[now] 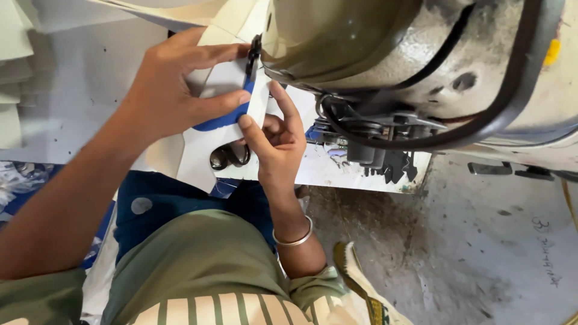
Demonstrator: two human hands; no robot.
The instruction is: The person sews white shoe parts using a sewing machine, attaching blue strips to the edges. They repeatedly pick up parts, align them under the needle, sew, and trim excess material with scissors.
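Panel (pixel 224 84), white and flat with a curved blue trim (pixel 224 120), sat pinched at its right edge under the machine (pixel 385 54). Left hand (pixel 171 90) pressed it between thumb and fingers; right hand (pixel 274 135) nipped the blue edge. Best kept flat and taut, I judged, fingertips clear of the black foot. Scissors (pixel 230 156) lay just near, metal loops dark; machine body looked worn and scuffed.

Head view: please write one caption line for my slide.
Two hands, left and right, hold a white piece with blue trim beside a sewing machine.
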